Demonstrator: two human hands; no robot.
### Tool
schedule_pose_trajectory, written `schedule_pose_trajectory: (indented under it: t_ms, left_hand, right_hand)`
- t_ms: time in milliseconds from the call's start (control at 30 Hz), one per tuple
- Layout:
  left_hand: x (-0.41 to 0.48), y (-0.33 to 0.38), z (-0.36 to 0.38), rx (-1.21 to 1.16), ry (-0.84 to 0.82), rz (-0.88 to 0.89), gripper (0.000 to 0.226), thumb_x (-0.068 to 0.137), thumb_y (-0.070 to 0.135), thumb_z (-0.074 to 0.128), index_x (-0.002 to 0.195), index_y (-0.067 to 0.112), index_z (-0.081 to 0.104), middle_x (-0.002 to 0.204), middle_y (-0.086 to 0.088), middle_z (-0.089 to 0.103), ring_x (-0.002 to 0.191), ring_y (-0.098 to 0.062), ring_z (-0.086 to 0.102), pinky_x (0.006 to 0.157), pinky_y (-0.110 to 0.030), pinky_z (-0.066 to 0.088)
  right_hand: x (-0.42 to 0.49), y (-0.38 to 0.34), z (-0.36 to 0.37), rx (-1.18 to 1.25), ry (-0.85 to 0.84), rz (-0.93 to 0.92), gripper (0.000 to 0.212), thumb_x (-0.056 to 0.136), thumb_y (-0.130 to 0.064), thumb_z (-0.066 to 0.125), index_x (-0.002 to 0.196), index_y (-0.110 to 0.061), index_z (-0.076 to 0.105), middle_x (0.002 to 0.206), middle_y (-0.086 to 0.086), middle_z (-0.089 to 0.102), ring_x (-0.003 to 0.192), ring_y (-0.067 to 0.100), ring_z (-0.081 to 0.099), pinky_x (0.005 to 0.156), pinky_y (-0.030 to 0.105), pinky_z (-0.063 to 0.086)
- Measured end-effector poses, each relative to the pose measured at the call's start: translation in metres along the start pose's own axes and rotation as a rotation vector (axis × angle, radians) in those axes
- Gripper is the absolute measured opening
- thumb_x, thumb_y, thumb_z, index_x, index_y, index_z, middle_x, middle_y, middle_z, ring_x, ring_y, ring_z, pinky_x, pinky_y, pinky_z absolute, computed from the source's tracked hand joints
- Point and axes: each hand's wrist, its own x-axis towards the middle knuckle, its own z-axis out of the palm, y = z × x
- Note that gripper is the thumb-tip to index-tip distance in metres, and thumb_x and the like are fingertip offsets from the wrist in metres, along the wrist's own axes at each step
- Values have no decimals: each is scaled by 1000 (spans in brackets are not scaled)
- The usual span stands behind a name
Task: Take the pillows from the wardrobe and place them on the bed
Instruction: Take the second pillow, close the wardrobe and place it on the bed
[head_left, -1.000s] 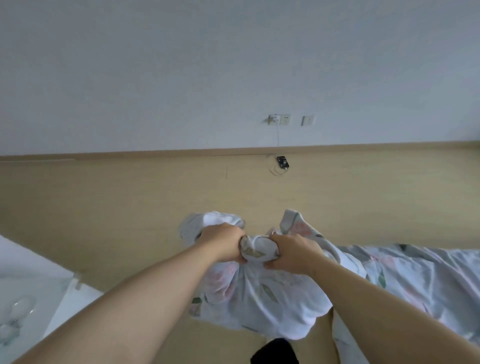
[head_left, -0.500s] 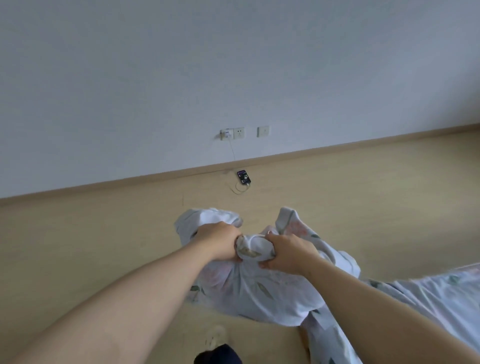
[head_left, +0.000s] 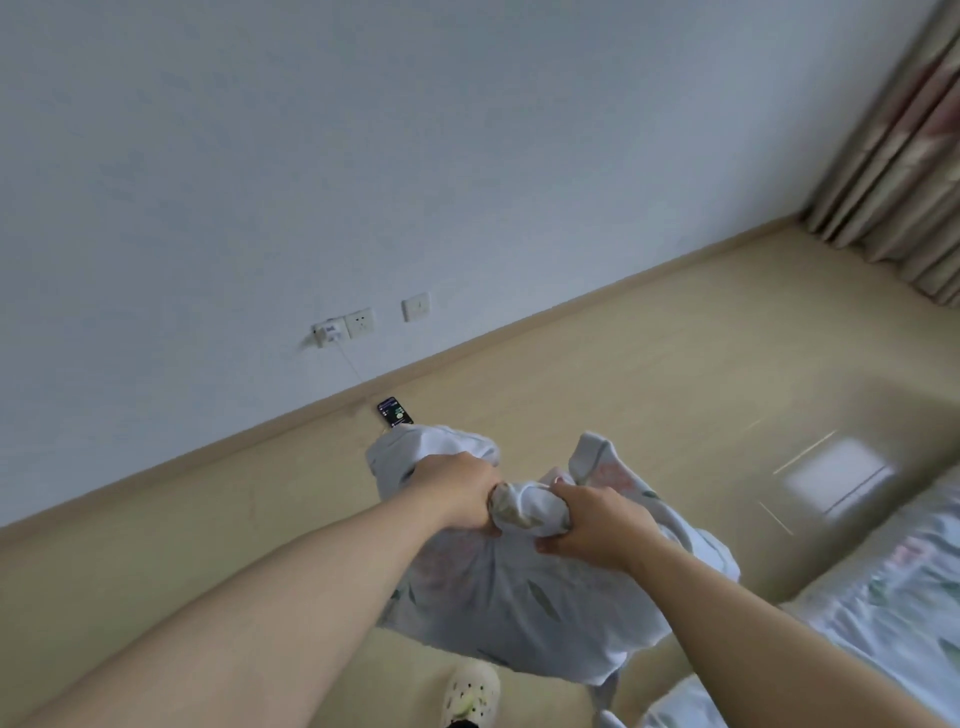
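Pale wood-look flooring and a plain white wall fill the background, and in front of them hangs the pillow, held in mid-air between the two arms, above the floor and just to the left of the bed.

It looks soft and light: the body sags below the grip and the cover bunches freely, so it should bend rather than resist and weigh little. Loose fabric can slide over the filling, so a grip on cover alone may slip; the gathered top edge, where both hands already are, seems the sound place to hold it, with a second hold lower on the bulk if it needs steering onto the bed.

The cover is white to pale blue with faint pink flowers and green leaves, the same print as the bedding at the lower right. Two loose corners stand up behind the hands.

Left hand is closed into a fist around the bunched fabric, fingers curled under. Right hand is likewise clenched on the same twisted bundle, the two fists almost touching.

Further out, a phone lies on the floor by the skirting, its cable running up to a wall socket. A curtain hangs at the far right, and a white clog shows at the bottom edge.
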Motion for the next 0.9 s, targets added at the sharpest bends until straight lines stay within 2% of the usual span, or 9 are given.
schedule_pose_trajectory:
  t_ms: [100, 233, 333, 467, 600, 733, 833, 900]
  left_hand:
    - [42, 2, -34, 48, -27, 51, 29, 80, 49, 55, 91, 22, 58, 104, -4, 66, 95, -27, 59, 77, -36, 50]
    - [97, 19, -71, 124, -19, 142, 34, 81, 51, 54, 100, 23, 58, 110, -4, 65, 101, -28, 59, 77, -36, 49]
    - [141, 34, -94, 120, -40, 172, 34, 80, 49, 54, 103, 24, 58, 111, -3, 65, 100, -28, 59, 83, -39, 51]
    - [205, 65, -130, 127, -48, 212, 29, 80, 49, 54, 97, 25, 59, 108, -2, 66, 99, -25, 59, 86, -40, 51]
    - [275, 102, -168, 151, -45, 257, 22, 77, 47, 56, 82, 26, 51, 104, -4, 66, 97, -25, 60, 85, -42, 51]
    - [334, 141, -211, 194, -13, 307, 26, 73, 43, 59, 79, 20, 48, 102, -8, 65, 96, -28, 61, 80, -43, 52]
    - [375, 166, -238, 214, -28, 329, 20, 78, 46, 57, 80, 27, 51, 101, -4, 67, 97, -26, 61, 85, -40, 51]
    - [404, 180, -253, 223, -27, 351, 20, 80, 47, 55, 83, 28, 54, 101, -2, 67, 96, -25, 61, 86, -41, 51]
  right_hand:
    - [25, 14, -22, 33, 32, 68, 49, 76, -47, 63, 120, -30, 47, 115, 1, 64, 108, 25, 59, 71, 30, 41]
    - [52, 45, -53, 69, 97, 142, 51, 77, -48, 62, 123, -33, 46, 118, 0, 64, 111, 25, 58, 72, 30, 41]
    - [72, 73, -78, 79, 119, 181, 47, 77, -47, 62, 120, -33, 49, 115, -1, 64, 108, 24, 58, 71, 29, 37]
    - [107, 126, -117, 109, 146, 216, 45, 75, -46, 63, 117, -34, 50, 110, -3, 64, 105, 22, 59, 72, 30, 40]
    - [141, 185, -159, 147, 172, 241, 46, 73, -47, 63, 113, -34, 48, 104, -5, 64, 100, 20, 59, 73, 33, 46]
    - [165, 235, -206, 198, 190, 252, 43, 75, -45, 64, 114, -36, 47, 103, -8, 60, 99, 20, 58, 71, 31, 42]
    - [181, 269, -241, 186, 220, 271, 44, 77, -45, 64, 117, -38, 48, 97, -12, 51, 98, 19, 57, 71, 31, 41]
    - [194, 291, -261, 169, 233, 293, 43, 78, -45, 63, 118, -38, 48, 101, -12, 53, 97, 18, 56, 72, 32, 43]
